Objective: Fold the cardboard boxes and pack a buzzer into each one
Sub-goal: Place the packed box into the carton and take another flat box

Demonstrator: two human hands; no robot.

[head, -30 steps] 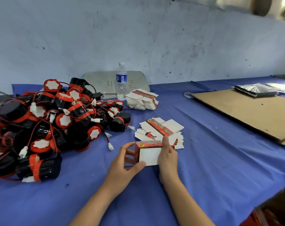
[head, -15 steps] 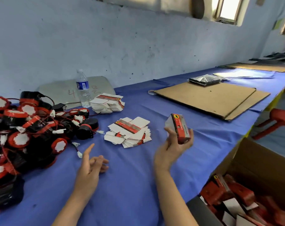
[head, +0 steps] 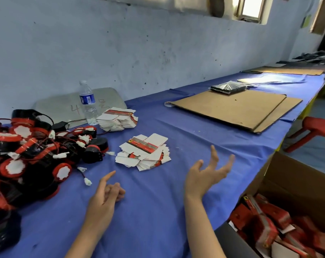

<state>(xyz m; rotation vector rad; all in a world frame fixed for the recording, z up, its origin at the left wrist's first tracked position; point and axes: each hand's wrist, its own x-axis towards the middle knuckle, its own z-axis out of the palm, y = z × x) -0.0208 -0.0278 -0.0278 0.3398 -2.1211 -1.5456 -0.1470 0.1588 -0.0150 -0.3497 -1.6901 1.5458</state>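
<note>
The right hand [head: 204, 175] hangs empty above the worktop [head: 158, 216], fingers spread, while the left hand [head: 104, 198], forefinger out, holds nothing near the buzzers [head: 27, 155].

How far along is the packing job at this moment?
Done: many folded red boxes lie in the carton. In hand: nothing; the left hand and right hand are both empty, open over the blue cloth. Left: a large buzzer pile and two stacks of flat boxes wait.
</note>
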